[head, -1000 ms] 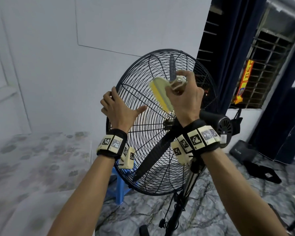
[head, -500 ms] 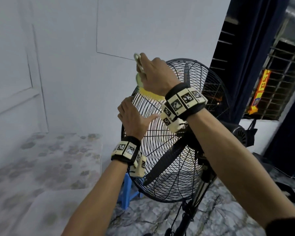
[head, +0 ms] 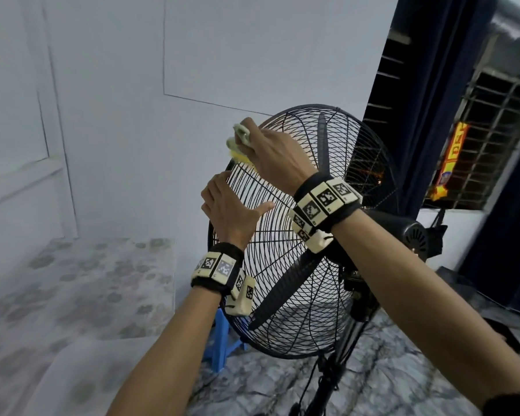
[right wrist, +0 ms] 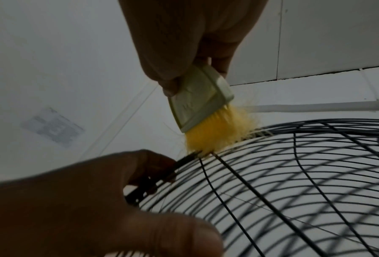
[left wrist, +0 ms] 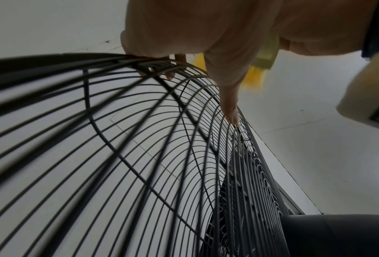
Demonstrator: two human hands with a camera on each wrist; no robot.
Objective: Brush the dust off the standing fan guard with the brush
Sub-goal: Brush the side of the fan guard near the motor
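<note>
Pale walls and a marbled floor (head: 373, 385) are framing the standing fan guard (head: 285, 265), which is rising upright on its pole in front of us. We are pressing the yellow bristles of the brush (right wrist: 208, 120) onto the guard's upper-left rim, our right hand (head: 270, 154) clenching its pale handle while our left hand (head: 228, 211) is steadying the rim just below, fingers (right wrist: 149, 167) hooking the wires. We are judging the task as underway: the wide lower mesh is seemingly awaiting strokes, though dust is too fine to make out.

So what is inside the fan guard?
Inside the fan guard dark blades show through the wires. The right hand and wrist cover the hub, so it cannot be seen.
</note>
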